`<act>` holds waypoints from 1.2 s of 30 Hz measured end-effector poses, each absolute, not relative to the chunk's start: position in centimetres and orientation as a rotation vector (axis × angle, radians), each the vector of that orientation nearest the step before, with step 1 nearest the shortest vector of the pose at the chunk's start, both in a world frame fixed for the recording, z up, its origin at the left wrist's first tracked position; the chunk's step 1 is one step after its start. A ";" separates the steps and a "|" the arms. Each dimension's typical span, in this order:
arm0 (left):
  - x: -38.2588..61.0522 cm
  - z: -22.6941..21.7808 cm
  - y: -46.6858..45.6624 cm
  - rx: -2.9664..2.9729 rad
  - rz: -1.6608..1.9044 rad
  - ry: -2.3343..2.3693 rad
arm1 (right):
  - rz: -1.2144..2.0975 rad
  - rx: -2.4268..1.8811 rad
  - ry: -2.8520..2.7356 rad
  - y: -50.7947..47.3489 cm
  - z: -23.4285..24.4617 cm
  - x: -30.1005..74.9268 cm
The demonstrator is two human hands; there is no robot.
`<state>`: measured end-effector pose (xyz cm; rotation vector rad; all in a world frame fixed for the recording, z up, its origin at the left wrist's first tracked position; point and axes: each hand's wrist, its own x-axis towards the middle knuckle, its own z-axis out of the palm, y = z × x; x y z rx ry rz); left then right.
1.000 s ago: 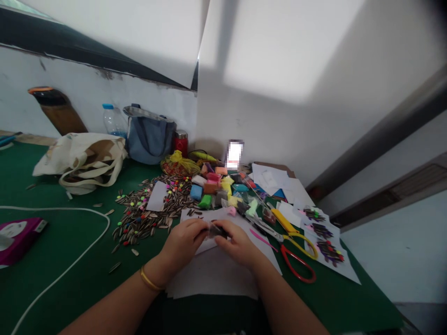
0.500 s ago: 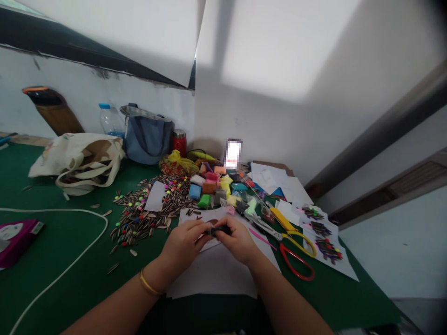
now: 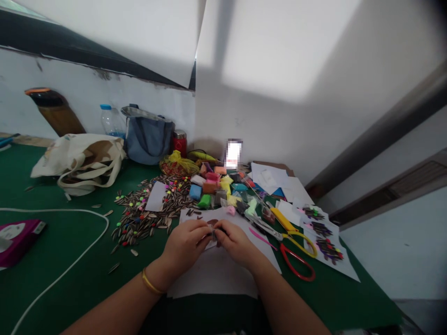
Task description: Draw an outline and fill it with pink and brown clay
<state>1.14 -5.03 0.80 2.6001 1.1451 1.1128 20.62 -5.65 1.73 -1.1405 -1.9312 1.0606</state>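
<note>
My left hand (image 3: 188, 239) and my right hand (image 3: 234, 239) meet over white paper (image 3: 223, 277). The fingertips of both are pinched on a small dark lump in what looks like clear plastic (image 3: 213, 232), mostly hidden by the fingers. Under the hands, a brown shape (image 3: 211, 222) and a few striped sunflower seeds (image 3: 193, 212) show on the sheet. A pink plastic tool (image 3: 261, 238) rests at the paper's right edge. Beside it lie scissors (image 3: 296, 244) with one yellow and one red handle, and a yellow utility knife (image 3: 283, 219).
A heap of sunflower seeds and coloured beads (image 3: 139, 223) spreads to the left. Packets of coloured clay (image 3: 209, 187) lie behind my hands. Sheets with seed decorations (image 3: 326, 232) are at right. Bags (image 3: 148, 139), a red jar (image 3: 179, 142) and a phone (image 3: 233, 153) stand at the back.
The dark lump between my hands is now more covered by my fingers, and my right fingertips have shifted slightly left, nearer the left ones. The rest stays put.
</note>
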 end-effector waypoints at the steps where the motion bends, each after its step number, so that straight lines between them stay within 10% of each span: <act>1: 1.1 0.9 -5.0 2.581 1.135 1.156 | 1.043 -1.144 -1.928 -5.6 1.6 20.7; 36: 1.3 0.9 -5.1 2.306 0.862 1.213 | 0.609 -1.139 -2.214 -5.4 1.4 20.7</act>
